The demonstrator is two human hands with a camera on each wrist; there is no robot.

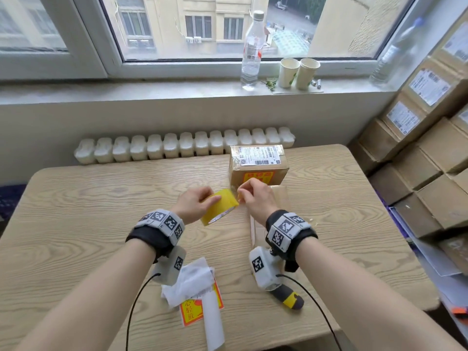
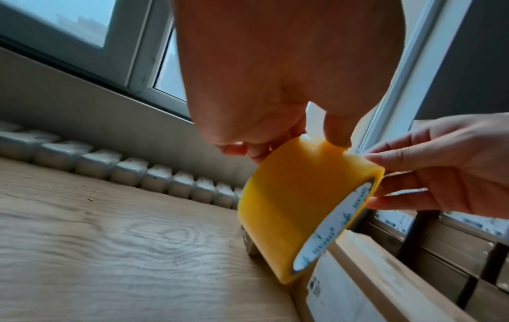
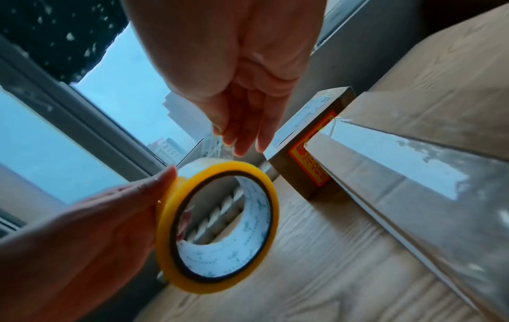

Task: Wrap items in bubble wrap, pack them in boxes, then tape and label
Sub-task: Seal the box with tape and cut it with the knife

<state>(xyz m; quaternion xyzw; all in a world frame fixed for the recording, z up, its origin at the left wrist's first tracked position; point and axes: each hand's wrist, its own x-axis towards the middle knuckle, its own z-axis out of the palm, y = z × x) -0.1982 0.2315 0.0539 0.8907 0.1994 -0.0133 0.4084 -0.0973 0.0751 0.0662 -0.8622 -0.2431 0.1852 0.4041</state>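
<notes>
Yellow-edged packing tape, a wide roll (image 1: 219,206) with a white printed core, is held above the pale wood-grain table (image 1: 76,198), just in front of the sealed brown cardboard box (image 1: 258,164) that bears a white shipping label and a red-and-yellow sticker. The roll is gripped by the left hand (image 1: 193,202): its thumb is laid along the outer face and its fingers are curled round the far side, seen in the left wrist view as fingers (image 2: 261,150) reaching to the roll's (image 2: 303,207) upper rim. The right hand (image 1: 255,196) is set against the roll's upper right edge, its thumb and fingertips brought together in a pinch at the surface of the tape; in the left wrist view these fingertips (image 2: 377,158) are seen touching the rim. Whether a loose end of tape is actually caught between them cannot be told. In the right wrist view the roll (image 3: 217,226) is shown as an open ring, the left thumb (image 3: 162,180) pressed on its outer edge. A flattened cardboard box (image 3: 399,196) with a strip of clear tape along its seam lies beneath the right wrist, touching the sealed box. Crumpled white paper backing (image 1: 192,282) and a red-and-yellow sticker (image 1: 192,311) lie at the near edge of the table, with a dark yellow-banded tool handle (image 1: 291,297) beside them.
</notes>
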